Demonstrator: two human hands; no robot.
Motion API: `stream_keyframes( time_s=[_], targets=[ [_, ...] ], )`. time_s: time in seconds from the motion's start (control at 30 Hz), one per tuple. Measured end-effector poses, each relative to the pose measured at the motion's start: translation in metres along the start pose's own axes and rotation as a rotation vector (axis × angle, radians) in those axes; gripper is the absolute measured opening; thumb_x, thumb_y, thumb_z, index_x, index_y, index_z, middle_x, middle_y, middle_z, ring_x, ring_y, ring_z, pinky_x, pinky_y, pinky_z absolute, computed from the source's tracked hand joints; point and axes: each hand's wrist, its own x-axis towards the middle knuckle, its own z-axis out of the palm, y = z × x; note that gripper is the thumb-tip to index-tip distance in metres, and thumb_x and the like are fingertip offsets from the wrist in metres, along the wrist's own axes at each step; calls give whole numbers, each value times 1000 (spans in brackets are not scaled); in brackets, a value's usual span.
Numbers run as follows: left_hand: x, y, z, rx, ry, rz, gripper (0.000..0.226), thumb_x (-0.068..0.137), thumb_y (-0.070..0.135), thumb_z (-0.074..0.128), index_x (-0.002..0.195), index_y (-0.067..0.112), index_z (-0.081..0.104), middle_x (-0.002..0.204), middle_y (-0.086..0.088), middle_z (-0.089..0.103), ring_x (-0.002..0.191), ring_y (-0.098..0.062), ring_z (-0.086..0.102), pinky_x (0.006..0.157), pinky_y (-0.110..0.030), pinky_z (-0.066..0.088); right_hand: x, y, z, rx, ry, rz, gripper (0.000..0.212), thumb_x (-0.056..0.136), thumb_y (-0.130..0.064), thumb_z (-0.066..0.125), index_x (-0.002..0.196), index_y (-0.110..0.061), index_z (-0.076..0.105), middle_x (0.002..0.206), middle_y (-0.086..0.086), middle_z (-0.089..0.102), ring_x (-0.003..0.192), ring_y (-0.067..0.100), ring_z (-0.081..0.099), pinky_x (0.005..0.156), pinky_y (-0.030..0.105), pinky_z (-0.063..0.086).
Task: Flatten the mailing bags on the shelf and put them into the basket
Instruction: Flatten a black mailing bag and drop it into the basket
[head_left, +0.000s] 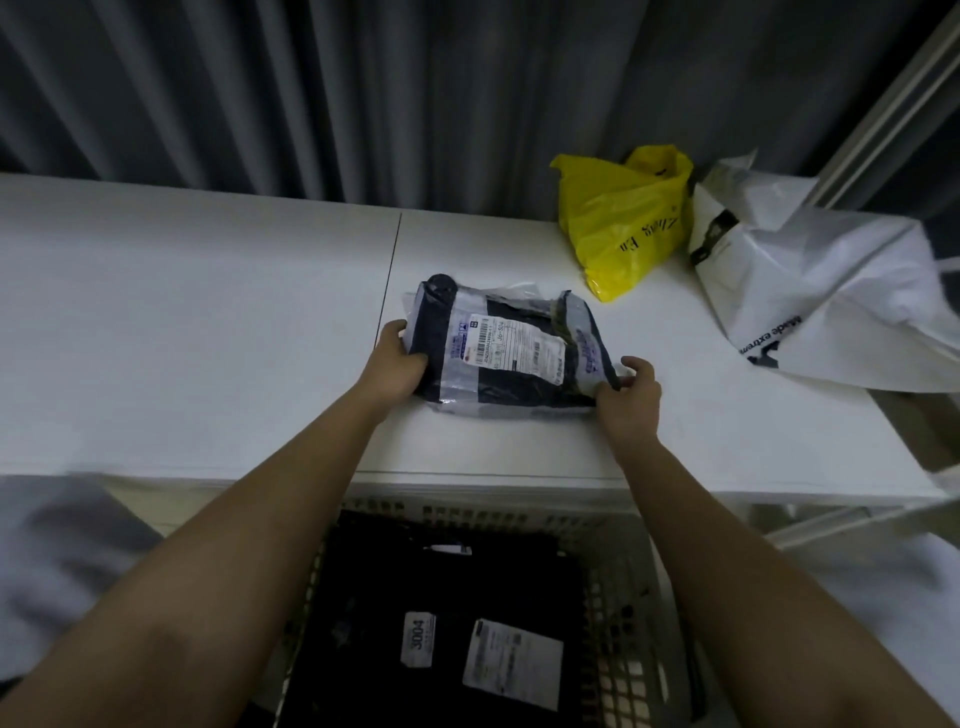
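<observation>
A clear-and-dark mailing bag (506, 348) with a white shipping label lies flat on the white shelf (208, 312). My left hand (397, 361) grips its left edge. My right hand (628, 392) pinches its lower right corner. Behind it lie a crumpled yellow bag (623, 218) and a crumpled white mailing bag (810, 291) with black print. Below the shelf's front edge stands a pale lattice basket (618, 597), holding a black mailing bag (415, 587) with two white labels.
A grey pleated curtain (363, 93) hangs behind the shelf. A seam (389, 280) splits the shelf top into two panels. A white frame post (893, 104) slants up at the far right. Blurred pale fabric (57, 561) shows at lower left.
</observation>
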Motion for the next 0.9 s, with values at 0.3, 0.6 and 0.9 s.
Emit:
stream_keyframes(
  time_s=[0.3,0.6,0.9],
  targets=[
    [-13,-4,-3,199,207,94,60,88,-2,42,146,7,28,139,-17,42,123,-34,45,103,-43,40,-10,-3,-3,-35,-28,-188,36,92,0,49,127,-7,50,117,10,43,93,22,53,83,29,45],
    [-30,10,20,690,201,245,50,92,20,51,141,17,41,151,-14,28,140,-34,20,113,-47,22,-19,-9,-10,-51,-66,-224,30,92,-2,51,121,-4,57,128,18,46,118,25,47,91,17,34],
    [-41,63,88,855,68,442,38,91,17,46,126,26,55,147,-2,36,140,-25,18,113,-52,-3,-9,-25,-55,48,57,-350,34,87,5,46,112,-12,62,117,1,43,102,14,48,82,16,36]
  ],
)
